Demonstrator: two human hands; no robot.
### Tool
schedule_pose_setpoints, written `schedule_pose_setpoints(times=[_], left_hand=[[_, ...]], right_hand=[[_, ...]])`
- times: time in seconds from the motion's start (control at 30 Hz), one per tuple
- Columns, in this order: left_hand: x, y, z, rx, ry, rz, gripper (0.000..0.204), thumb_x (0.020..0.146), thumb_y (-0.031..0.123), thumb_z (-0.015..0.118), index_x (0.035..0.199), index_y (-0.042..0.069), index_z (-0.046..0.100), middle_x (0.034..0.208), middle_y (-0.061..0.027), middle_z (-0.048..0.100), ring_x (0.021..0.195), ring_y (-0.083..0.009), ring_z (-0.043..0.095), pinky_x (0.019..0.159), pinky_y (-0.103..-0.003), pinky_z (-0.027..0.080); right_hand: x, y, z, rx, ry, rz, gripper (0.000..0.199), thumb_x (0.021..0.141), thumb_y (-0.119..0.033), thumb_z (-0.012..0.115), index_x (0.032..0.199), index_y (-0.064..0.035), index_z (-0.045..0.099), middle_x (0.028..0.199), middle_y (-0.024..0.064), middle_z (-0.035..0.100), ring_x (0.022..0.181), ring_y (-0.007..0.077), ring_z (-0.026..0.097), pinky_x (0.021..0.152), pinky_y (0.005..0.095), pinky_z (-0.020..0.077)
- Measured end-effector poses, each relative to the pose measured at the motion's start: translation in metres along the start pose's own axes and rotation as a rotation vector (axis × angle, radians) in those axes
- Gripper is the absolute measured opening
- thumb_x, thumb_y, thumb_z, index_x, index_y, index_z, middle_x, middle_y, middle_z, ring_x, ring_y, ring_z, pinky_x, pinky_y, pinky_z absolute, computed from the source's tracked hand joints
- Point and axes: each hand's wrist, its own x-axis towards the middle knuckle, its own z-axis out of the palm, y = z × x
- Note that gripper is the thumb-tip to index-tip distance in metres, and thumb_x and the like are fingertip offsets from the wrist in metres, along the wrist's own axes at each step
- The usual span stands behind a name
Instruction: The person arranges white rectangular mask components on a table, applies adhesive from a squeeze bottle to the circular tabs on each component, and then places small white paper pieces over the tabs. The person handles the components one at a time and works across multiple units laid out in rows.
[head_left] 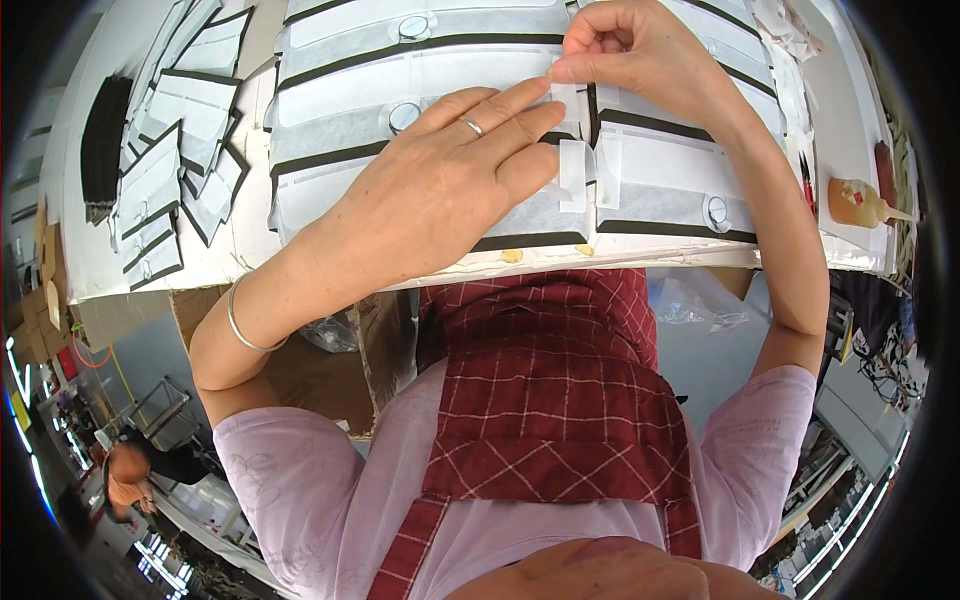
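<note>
My left hand [440, 185] lies flat over the white panels, fingers stretched out, with a ring and a bracelet on that arm. Beneath it is a white panel [330, 195] with a black edge strip. My right hand [655, 60] is closed in a pinch beside the left fingertips, above a gap between two panel columns. A pale strip [565, 97] shows just below its thumb tip; whether the pinch holds it is unclear. Nearer me, white tabs [572, 175] lie across the panel ends. Round silver discs [405, 117] sit on several panels.
Loose white pieces with black edges [195, 110] are heaped at the left, beside a stack of black strips [103, 150]. A bottle of amber liquid [853, 203] lies at the right. The table's front edge [680, 258] runs close to my apron. Cardboard stands below.
</note>
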Motion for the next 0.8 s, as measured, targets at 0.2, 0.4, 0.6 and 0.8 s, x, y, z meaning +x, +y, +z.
schedule_pose_setpoints(times=[0.2, 0.4, 0.6, 0.8], left_hand=[[0.000, 0.000, -0.002, 0.012, -0.033, 0.004, 0.006, 0.091, 0.008, 0.060, 0.090, 0.003, 0.057, 0.141, -0.0129, 0.062, 0.143, -0.0287, 0.049, 0.111, -0.048, 0.042], [-0.001, -0.002, 0.000, 0.033, -0.075, -0.004, 0.005, 0.092, 0.008, 0.058, 0.091, 0.003, 0.058, 0.143, -0.0109, 0.061, 0.144, -0.0272, 0.047, 0.115, -0.046, 0.038], [0.003, -0.004, -0.003, 0.034, -0.096, 0.017, 0.004, 0.092, 0.007, 0.059, 0.091, 0.003, 0.059, 0.143, -0.0105, 0.061, 0.144, -0.0269, 0.047, 0.116, -0.046, 0.038], [-0.001, 0.000, -0.012, 0.009, -0.008, -0.012, 0.006, 0.089, 0.007, 0.062, 0.089, 0.003, 0.058, 0.141, -0.0107, 0.063, 0.144, -0.0304, 0.047, 0.114, -0.048, 0.040]], right_hand=[[-0.001, -0.001, 0.002, -0.001, 0.012, -0.004, 0.019, 0.088, -0.017, 0.083, 0.080, -0.0022, 0.074, 0.064, -0.0041, 0.062, 0.058, 0.0040, 0.048, 0.053, 0.0233, 0.0390], [-0.003, 0.000, 0.005, -0.035, 0.033, -0.049, 0.017, 0.088, -0.014, 0.083, 0.082, -0.0015, 0.073, 0.066, -0.0043, 0.061, 0.059, 0.0033, 0.047, 0.053, 0.0223, 0.0393], [-0.007, -0.001, 0.008, -0.042, 0.214, -0.111, 0.015, 0.090, -0.010, 0.079, 0.088, -0.0010, 0.067, 0.072, -0.0046, 0.061, 0.062, 0.0021, 0.046, 0.054, 0.0189, 0.0378], [-0.058, -0.015, 0.010, -0.326, 0.323, -0.416, 0.010, 0.088, -0.002, 0.074, 0.097, -0.0061, 0.075, 0.097, 0.0024, 0.070, 0.075, 0.0093, 0.059, 0.064, 0.0231, 0.0467]])
